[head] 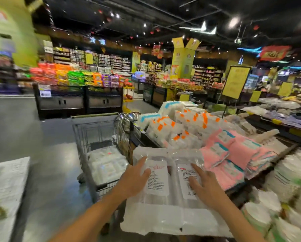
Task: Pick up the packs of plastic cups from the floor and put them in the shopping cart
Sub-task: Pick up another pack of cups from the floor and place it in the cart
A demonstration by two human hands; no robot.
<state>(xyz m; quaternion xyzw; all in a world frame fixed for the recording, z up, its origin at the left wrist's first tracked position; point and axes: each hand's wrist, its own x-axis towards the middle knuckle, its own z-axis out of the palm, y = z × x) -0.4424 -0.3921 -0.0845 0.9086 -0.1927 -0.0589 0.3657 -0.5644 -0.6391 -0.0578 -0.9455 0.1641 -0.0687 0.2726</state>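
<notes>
Fingers (143,161) of left hand (135,180) and right hand (207,187) lie straight on two cup packs (163,213) (carrying step); next, probably: swing left, lower into cart (93,116).

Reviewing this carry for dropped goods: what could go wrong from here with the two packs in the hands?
1. Both the left hand and right hand press the two packs with straight, spread fingers, not curled round them; the glossy film could let one slide off.
2. The packs are to the right of the shopping cart, close to the pink packs on the display; swinging across might clip the cart's rim or knock those off.
</notes>
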